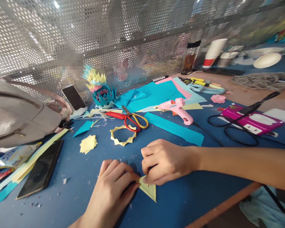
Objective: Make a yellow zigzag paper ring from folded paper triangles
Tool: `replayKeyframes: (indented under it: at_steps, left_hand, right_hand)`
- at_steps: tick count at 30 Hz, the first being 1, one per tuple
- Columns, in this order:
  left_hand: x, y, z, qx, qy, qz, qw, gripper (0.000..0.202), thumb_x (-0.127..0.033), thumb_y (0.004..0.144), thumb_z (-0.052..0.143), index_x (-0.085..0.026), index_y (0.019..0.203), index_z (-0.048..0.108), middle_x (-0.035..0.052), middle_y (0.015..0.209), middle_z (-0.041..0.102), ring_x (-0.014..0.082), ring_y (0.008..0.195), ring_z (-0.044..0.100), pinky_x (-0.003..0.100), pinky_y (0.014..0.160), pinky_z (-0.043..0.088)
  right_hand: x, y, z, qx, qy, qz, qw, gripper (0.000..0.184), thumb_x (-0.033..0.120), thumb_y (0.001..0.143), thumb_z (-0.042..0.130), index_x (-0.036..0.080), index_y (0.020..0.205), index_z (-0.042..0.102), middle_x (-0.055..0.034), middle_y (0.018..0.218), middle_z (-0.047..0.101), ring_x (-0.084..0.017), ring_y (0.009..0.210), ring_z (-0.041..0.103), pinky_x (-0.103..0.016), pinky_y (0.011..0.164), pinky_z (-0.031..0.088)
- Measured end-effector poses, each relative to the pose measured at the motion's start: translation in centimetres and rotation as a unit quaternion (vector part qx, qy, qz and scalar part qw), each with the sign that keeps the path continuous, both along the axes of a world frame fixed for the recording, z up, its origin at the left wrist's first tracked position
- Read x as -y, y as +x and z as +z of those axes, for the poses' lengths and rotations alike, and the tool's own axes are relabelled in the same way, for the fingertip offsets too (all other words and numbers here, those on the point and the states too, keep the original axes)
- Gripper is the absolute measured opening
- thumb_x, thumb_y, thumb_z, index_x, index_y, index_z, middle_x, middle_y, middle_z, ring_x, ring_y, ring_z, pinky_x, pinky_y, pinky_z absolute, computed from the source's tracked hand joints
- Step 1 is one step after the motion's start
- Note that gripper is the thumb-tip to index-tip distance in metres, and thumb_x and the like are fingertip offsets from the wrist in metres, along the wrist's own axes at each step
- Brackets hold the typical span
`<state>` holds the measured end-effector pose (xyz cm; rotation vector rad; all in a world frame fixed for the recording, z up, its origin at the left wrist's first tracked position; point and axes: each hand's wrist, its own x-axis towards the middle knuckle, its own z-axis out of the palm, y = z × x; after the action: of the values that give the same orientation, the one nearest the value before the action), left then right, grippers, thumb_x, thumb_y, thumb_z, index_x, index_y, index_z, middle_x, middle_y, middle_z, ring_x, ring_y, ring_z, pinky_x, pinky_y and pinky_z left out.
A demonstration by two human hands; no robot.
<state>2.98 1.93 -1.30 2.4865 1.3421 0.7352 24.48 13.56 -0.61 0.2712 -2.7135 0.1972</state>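
Note:
A small folded piece of yellow paper point(149, 190) lies on the blue table top point(80, 177) near the front edge. My left hand point(114, 186) presses its fingers together on the paper's left corner. My right hand point(165, 163) is curled over it, fingertips pinching its top edge. Only a pointed yellow triangle shows below the fingers. A ring of folded yellow points point(123, 135) and a stack of yellow paper squares point(88, 144) lie just beyond my hands.
Red and yellow scissors point(129, 119), a pink glue gun point(178, 109) with its cable, blue paper strips point(178, 128), a paper crown model point(101, 88), two phones point(41, 171), a grey bag point(21, 114), a magenta power strip point(251, 120) and bottles point(191, 57) stand before a perforated metal screen point(133, 28).

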Motion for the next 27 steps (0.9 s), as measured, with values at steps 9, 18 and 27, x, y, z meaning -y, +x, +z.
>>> replayKeyframes:
  at_steps: [9, 18, 27]
  left_hand:
    - [0.1, 0.1, 0.0, -0.013, 0.027, -0.001, 1.0, 0.01, -0.017, 0.091, 0.061, -0.023, 0.086, 0.067, -0.0019, 0.082, 0.067, 0.013, 0.074, 0.056, 0.029, 0.073, 0.039]
    - [0.2, 0.1, 0.0, -0.036, 0.049, -0.001, 0.998, 0.01, -0.017, 0.092, 0.06, -0.023, 0.09, 0.067, -0.0012, 0.085, 0.069, 0.0146, 0.076, 0.057, 0.031, 0.076, 0.039]
    - [0.6, 0.5, 0.0, -0.027, 0.092, -0.005, 0.995, 0.019, -0.014, 0.095, 0.056, -0.024, 0.109, 0.064, 0.0012, 0.102, 0.073, 0.016, 0.085, 0.061, 0.034, 0.084, 0.036]
  right_hand:
    - [0.0, -0.1, -0.2, -0.014, -0.039, 0.014, 0.999, 0.029, 0.033, 0.099, 0.051, 0.022, 0.082, 0.072, 0.0009, 0.085, 0.07, -0.014, 0.073, 0.048, -0.032, 0.061, 0.03]
    - [-1.2, 0.0, 0.2, 0.014, -0.124, 0.006, 0.992, 0.016, 0.032, 0.092, 0.063, 0.022, 0.086, 0.073, 0.0002, 0.078, 0.069, -0.013, 0.071, 0.05, -0.028, 0.063, 0.033]
    - [-0.2, -0.2, 0.0, 0.05, -0.194, -0.116, 0.973, 0.008, 0.016, 0.078, 0.068, 0.018, 0.07, 0.066, 0.0024, 0.07, 0.063, -0.012, 0.069, 0.05, -0.024, 0.061, 0.035]
